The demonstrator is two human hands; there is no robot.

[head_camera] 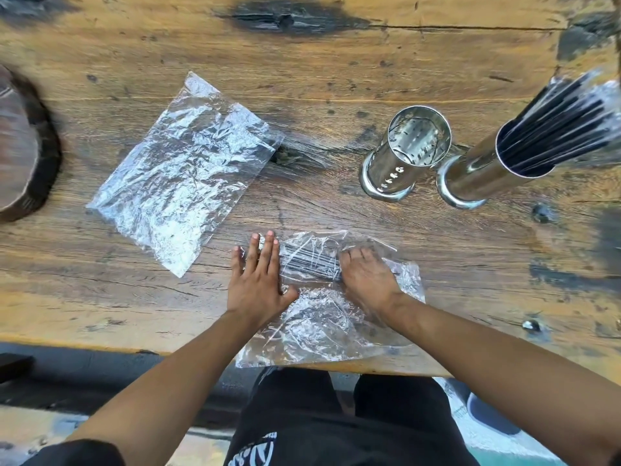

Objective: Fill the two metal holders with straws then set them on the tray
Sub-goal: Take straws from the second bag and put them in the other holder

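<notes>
Both hands work a plastic bag of straws at the near edge of a wooden table.

The left hand [257, 277] lies flat with its fingers spread on the left end of the clear bag [322, 317], while the right hand [364, 275] curls over the bundle of dark straws [311, 262] inside it; whether it grips them through the plastic or from within the bag is hard to tell. An empty, flattened plastic bag [181, 173] lies on the table [336, 79] to the left. Further right stand two metal holders just beside each other: the perforated holder [403, 153] is empty, and the right holder [497, 169] is packed with black straws [564, 119]. A round wooden tray [20, 146] sits at the left edge, well apart from both holders.
</notes>
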